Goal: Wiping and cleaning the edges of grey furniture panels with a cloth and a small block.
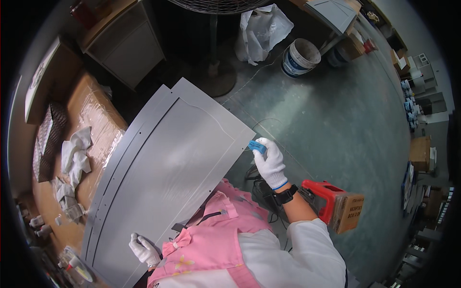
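A large grey panel (168,158) with grooves and small dark holes lies slantwise in front of me. My right hand (270,163), in a white knit glove, is closed on a small blue block (257,146) at the panel's right corner. The block is at the panel's edge; whether it presses on it I cannot tell. Lower left, my left hand (144,249), also gloved in white, rests on the panel near its near edge. Its fingers are loosely bent and slightly apart, with nothing visible in them.
Left of the panel stands a plastic-wrapped bench (103,115) with white cloths (77,153) and small bottles. Ahead are a fan (213,53), a white plastic bag (264,31) and a bucket (300,57). A red-framed holder (326,197) with a cardboard box (349,212) stands right; cables lie below my right hand.
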Tool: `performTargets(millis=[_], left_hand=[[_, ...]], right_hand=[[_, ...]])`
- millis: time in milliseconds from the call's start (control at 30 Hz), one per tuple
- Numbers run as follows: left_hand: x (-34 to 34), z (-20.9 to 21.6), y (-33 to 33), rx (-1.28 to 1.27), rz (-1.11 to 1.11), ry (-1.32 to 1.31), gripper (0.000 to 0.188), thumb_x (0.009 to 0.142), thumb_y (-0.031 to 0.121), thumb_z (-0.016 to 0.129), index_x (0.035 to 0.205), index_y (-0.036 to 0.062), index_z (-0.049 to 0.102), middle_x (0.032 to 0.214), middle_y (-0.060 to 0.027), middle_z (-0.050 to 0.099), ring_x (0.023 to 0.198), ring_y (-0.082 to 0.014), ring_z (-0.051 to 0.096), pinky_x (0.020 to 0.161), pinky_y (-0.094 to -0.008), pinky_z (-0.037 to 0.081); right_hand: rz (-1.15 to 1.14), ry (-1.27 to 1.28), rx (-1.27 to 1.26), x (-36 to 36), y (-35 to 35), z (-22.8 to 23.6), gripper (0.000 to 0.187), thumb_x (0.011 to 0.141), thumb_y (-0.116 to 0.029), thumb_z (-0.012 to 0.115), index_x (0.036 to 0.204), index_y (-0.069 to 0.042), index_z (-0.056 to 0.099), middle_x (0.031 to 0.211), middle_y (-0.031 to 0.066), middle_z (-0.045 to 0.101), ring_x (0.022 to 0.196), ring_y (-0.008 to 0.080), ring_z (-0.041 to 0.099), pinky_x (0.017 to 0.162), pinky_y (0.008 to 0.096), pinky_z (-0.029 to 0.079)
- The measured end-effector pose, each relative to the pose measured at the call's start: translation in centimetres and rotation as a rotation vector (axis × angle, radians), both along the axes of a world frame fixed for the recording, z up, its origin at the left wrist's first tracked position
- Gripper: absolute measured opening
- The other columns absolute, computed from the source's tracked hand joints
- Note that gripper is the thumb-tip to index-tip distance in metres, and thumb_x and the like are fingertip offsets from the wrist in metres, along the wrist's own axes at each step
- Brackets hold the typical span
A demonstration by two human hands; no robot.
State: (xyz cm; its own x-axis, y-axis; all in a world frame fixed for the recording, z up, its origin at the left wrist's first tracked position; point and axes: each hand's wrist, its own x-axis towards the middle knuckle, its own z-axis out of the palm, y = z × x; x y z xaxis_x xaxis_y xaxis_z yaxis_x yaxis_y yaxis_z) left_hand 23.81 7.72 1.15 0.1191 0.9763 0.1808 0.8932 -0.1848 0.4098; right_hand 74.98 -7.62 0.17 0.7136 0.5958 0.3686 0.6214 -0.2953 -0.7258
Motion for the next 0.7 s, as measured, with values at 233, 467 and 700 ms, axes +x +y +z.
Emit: performTargets(millis=[233,467,700], left_hand=[[-0.2,-0.5,0.4,0.056,-0.044,0.012,0.028,0.098,0.013,0.052,0.120,-0.0041,0.057,0.101,-0.0155,0.057,0.088,-0.0272,0.057,0.081,-0.0371,0.047],[-1.8,-0.3,0.5,0.019,-0.098,-0.015,0.026,0.097,0.011,0.055,0.120,-0.0019,0.058,0.103,-0.0133,0.058,0.084,-0.0225,0.057,0.075,-0.0343,0.048],[-3.9,1.3,1.5,-0.180,-0.255,-0.200,0.027,0.094,0.008,0.058,0.119,-0.0018,0.060,0.102,-0.0113,0.060,0.087,-0.0198,0.059,0.080,-0.0315,0.049]], right_hand=[[-0.198,0.070,0.022,-1.3,1.2,-0.9,0.037,0.082,-0.006,0.071,0.116,-0.004,0.056,0.108,0.0154,0.066,0.098,0.0345,0.065,0.087,0.0425,0.052],[-0.091,0.094,0.054,-7.1,1.0,-1.5,0.036,0.086,-0.001,0.068,0.119,-0.001,0.054,0.109,0.0145,0.066,0.099,0.0241,0.067,0.086,0.0344,0.055],[-0.045,0.025,0.031,-13.6,1.4,-1.3,0.036,0.082,-0.006,0.070,0.113,-0.002,0.055,0.106,0.0174,0.064,0.098,0.0363,0.064,0.085,0.0430,0.052]])
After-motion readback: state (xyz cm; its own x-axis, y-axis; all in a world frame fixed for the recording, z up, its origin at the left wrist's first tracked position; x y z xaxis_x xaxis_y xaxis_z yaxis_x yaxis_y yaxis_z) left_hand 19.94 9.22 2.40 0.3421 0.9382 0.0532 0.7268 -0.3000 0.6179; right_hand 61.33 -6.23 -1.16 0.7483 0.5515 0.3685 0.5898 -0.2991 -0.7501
